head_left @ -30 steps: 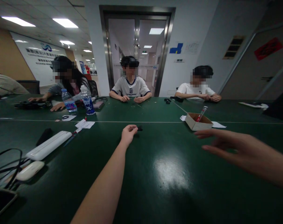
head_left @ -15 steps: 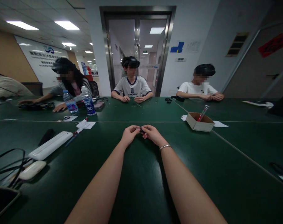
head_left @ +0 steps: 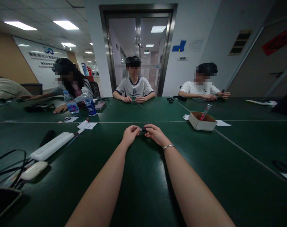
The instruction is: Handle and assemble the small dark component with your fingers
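A small black piece with a pale, metal-looking left end (head_left: 142, 129) is held level between my two hands, just above the green table. It is too small in view to tell its kind. My left hand (head_left: 131, 134) pinches the pale end between thumb and fingers. On the other side, my right hand (head_left: 155, 135) grips the black end, its other fingers curled in. A silver bracelet (head_left: 169, 146) circles my right wrist. Fingertips hide both ends of the piece.
An open cardboard box (head_left: 202, 125) with a clear-and-red tube (head_left: 205, 112) stands right on the green table (head_left: 143, 189). Left are a white power strip (head_left: 52, 146), a white oval device (head_left: 34, 170), a phone (head_left: 4, 203) and two bottles (head_left: 88, 102). Several people sit opposite.
My right hand has come in from the right and taken hold of the black piece beside my left hand. More of the piece's pale end now shows. Across the table, the right-hand person has raised a hand.
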Tool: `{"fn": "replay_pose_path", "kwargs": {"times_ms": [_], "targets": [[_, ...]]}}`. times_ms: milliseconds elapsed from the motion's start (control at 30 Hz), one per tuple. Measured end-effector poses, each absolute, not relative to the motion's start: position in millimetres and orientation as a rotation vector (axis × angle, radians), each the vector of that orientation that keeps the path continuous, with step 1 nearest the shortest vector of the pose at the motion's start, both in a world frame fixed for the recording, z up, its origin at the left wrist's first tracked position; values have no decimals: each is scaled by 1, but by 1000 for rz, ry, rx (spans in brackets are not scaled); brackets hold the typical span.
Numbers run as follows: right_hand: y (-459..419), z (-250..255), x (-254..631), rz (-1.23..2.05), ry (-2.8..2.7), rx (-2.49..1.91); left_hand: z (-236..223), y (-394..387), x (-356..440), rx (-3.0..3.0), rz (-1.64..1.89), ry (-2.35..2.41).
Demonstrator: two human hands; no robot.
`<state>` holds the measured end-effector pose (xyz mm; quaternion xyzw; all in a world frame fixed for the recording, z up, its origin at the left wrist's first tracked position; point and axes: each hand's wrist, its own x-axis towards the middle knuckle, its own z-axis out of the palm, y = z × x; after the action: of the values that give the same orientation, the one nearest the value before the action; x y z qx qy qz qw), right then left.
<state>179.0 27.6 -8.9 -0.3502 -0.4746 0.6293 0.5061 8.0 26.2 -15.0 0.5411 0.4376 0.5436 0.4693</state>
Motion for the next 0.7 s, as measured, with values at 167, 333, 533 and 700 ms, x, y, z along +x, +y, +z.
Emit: {"fn": "replay_pose_path", "kwargs": {"times_ms": [167,333,533,700], "targets": [[29,-8,180,1544,-1145,-824,-16,27,8,1321,1341,1091],[28,-7,179,1545,-1135,-837,-18,28,7,1321,1373,1156],[27,-5,178,1543,-1123,-856,-16,26,7,1330,1341,1148],[27,-7,179,1551,-1130,-835,-17,27,8,1313,1350,1164]]}}
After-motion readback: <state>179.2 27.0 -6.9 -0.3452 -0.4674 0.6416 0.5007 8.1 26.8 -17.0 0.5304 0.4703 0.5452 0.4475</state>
